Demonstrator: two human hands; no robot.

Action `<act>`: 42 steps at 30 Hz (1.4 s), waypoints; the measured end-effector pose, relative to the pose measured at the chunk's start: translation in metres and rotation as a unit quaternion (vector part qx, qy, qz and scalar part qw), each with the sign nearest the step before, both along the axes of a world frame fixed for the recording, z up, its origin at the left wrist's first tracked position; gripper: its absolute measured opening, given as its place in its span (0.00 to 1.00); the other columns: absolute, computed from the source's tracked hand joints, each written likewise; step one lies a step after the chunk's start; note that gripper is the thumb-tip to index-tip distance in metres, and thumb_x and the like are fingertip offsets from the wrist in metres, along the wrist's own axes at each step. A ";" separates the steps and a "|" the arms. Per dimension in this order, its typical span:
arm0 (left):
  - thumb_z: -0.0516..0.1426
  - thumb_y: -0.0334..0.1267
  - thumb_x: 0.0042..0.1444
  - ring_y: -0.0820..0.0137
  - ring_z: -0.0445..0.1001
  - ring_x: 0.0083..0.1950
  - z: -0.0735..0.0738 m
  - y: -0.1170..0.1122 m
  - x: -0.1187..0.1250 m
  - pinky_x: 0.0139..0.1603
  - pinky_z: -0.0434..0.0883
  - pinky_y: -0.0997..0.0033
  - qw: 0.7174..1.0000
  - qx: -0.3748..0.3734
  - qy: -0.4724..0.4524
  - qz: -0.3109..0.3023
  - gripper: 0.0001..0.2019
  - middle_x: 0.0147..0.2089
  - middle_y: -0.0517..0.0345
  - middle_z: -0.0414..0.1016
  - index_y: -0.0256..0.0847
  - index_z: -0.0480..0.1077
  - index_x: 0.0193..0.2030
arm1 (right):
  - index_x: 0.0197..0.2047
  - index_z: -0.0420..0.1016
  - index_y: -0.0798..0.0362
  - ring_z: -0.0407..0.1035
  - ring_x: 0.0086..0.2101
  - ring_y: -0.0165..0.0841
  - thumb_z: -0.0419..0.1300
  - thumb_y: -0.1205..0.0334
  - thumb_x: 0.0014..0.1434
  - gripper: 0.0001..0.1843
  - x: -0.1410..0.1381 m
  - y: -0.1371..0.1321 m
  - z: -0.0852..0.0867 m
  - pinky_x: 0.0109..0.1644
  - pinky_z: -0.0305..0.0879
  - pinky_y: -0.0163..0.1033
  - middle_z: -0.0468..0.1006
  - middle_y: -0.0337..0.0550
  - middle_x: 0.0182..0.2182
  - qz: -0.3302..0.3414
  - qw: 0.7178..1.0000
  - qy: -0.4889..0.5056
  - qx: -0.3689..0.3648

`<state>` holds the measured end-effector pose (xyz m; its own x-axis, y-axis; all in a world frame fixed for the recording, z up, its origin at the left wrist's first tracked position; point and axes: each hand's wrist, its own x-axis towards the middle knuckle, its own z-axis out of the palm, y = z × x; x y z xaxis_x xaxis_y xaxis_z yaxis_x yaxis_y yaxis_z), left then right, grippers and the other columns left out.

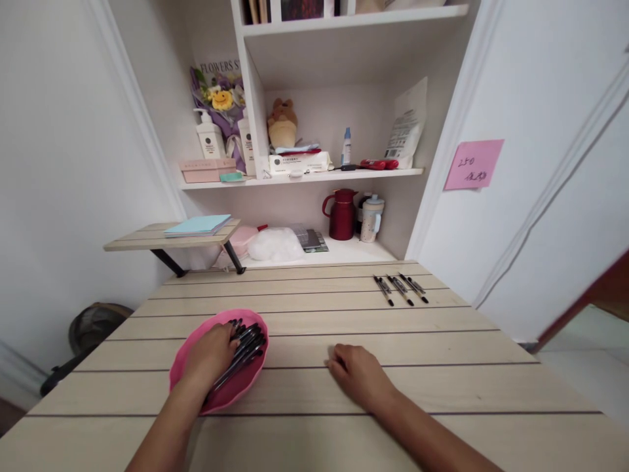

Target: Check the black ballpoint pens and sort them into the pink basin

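On the left of the table sits a pink bowl (179, 354) with a wavy rim, holding a bundle of black pens (248, 351). My left hand (211, 354) reaches into it from the near side, its fingers curled against the pens; the fingertips are partly hidden among them. My right hand (358, 373) rests on the wood-plank table, fingers curled under, with nothing visible in it. Farther back on the right lie slim black pens (400, 290) in three slanted groups, side by side.
A small raised shelf (147, 237) bears blue paper sheets (199, 225) at the table's back left. Behind the table are white shelves with a red jug (343, 216), a pale cup (372, 219) and a plush toy (282, 124). A pink note (474, 164) hangs on the right wall.
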<state>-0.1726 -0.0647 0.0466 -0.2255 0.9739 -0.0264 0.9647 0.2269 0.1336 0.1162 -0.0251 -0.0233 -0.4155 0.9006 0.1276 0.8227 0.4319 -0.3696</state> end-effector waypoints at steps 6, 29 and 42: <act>0.47 0.40 0.54 0.65 0.71 0.37 -0.002 -0.004 0.003 0.29 0.57 0.72 1.000 0.026 0.005 0.016 0.10 0.38 0.50 0.74 0.39 0.66 0.32 | 0.39 0.67 0.56 0.70 0.34 0.36 0.46 0.57 0.59 0.14 0.065 0.079 0.009 0.31 0.56 0.35 0.76 0.51 0.34 -0.242 0.968 -0.060 0.032; 0.47 0.39 0.54 0.65 0.71 0.34 -0.009 -0.006 -0.001 0.30 0.56 0.71 0.999 0.040 -0.003 0.034 0.08 0.34 0.52 0.74 0.41 0.64 0.31 | 0.45 0.68 0.64 0.71 0.41 0.40 0.44 0.74 0.55 0.17 0.093 0.138 -0.011 0.41 0.64 0.40 0.74 0.61 0.39 -0.293 0.947 -0.129 0.009; 0.54 0.44 0.51 0.74 0.66 0.26 0.024 -0.009 0.087 0.29 0.64 0.73 0.755 0.088 -0.650 -0.029 0.10 0.27 0.62 0.66 0.40 0.60 0.34 | 0.37 0.70 0.61 0.71 0.37 0.43 0.45 0.56 0.59 0.19 0.071 0.107 0.015 0.37 0.63 0.43 0.75 0.62 0.35 -0.252 0.966 0.056 -0.022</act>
<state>-0.0852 -0.0733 0.0708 -0.0774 0.9953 -0.0579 0.0009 0.0581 0.9983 0.1873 0.0814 -0.0082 0.0921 0.9903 0.1040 0.8783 -0.0316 -0.4771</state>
